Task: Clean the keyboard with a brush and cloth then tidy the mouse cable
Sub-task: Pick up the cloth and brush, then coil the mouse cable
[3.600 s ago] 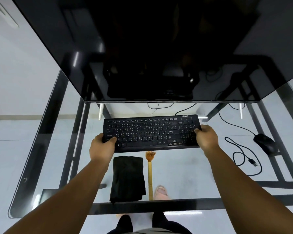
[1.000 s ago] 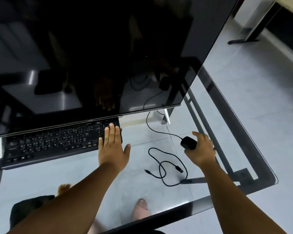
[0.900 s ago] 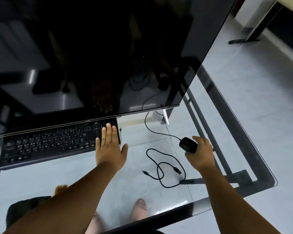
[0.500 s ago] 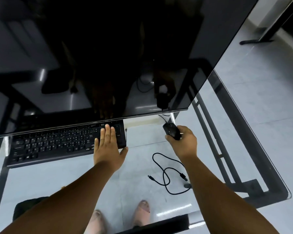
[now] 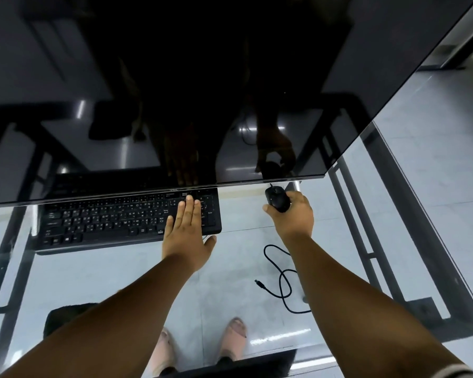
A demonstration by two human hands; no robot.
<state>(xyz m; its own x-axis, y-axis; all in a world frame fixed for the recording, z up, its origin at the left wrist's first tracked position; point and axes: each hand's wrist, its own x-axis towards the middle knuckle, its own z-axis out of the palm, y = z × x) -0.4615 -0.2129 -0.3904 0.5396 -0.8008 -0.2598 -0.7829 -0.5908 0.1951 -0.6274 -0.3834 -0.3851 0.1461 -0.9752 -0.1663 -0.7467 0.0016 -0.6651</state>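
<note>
Mouse [image 5: 277, 199] in right hand [image 5: 290, 218]; left hand [image 5: 185, 236] flat on keyboard [image 5: 120, 222].

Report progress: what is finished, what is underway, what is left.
Looks done: the keyboard lies flat under the monitor, left hand flat on its right end; the dark cloth lies aside. Whether the keys are clean cannot be seen.
In hand: the right hand has a grip on the mouse.
Left: the mouse cable lies in loose loops, plug free.
</note>
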